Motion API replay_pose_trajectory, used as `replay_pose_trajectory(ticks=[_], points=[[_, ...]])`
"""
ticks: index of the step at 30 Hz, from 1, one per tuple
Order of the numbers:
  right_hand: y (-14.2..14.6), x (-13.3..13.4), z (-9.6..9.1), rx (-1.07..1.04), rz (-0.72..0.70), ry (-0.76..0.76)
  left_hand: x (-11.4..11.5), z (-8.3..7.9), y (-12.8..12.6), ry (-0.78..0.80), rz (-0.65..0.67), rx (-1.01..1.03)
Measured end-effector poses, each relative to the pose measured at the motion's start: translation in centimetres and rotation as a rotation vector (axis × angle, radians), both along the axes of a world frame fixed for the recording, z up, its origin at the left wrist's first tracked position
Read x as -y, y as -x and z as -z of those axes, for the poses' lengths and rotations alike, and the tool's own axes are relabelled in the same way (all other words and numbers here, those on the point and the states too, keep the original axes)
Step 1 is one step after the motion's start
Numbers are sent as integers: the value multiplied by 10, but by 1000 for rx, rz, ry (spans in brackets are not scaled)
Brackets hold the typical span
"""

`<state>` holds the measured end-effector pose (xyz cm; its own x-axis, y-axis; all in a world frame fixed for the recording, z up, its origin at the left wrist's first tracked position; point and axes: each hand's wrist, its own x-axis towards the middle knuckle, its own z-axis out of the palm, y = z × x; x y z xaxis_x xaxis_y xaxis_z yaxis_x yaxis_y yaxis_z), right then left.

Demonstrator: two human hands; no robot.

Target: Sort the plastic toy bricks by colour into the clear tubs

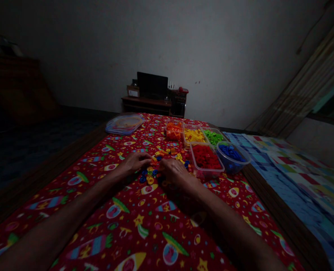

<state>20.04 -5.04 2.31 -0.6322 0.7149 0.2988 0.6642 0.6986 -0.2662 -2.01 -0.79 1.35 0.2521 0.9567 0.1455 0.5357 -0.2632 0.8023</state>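
Observation:
Both my arms reach forward over a red patterned cloth (144, 226). My left hand (134, 162) lies palm down with fingers curled toward a small heap of loose coloured plastic pieces (155, 169). My right hand (176, 170) rests just right of that heap, its fingers bent over the pieces. In the dim light I cannot make out whether either hand grips a piece. The heap holds blue, yellow and orange pieces.
Clear tubs stand right of the hands: red pieces (205, 157), blue (232, 153), yellow (194, 135), green (213, 137), orange (174, 131). A flat clear lid (124, 123) lies far left. A low shelf with a dark screen (152, 87) is at the wall. A checked blanket (296, 177) lies right.

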Motion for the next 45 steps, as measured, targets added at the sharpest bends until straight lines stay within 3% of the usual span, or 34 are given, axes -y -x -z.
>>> replay_pose_trajectory(ticks=[6,10,14,17,23,26,29,33,36,41,45], points=[[16,9,12,145,58,-69,3,1,1,196,-26,242],[11,3,12,110,32,-66,7,2,-2,294,-37,381],[4,-6,1,-30,24,43,3,4,-1,310,-64,404],[2,-14,-11,-290,99,228,-3,6,0,205,-54,293],[-2,-27,-19,-870,57,989,-3,18,-8,-224,103,-169],[-2,-27,-21,-1028,88,1197,0,25,-11,-327,167,-187],[-1,-26,-23,-1108,124,1307,3,22,-13,-345,201,-213],[-2,-30,-17,-1137,169,1281,3,9,-17,-280,93,-192],[-1,-32,-12,-1143,165,1113,5,1,-24,-18,-20,55],[4,-28,-12,-1053,50,824,18,-10,-41,395,60,518],[7,-26,-14,-960,83,726,27,-17,-52,523,49,724]])
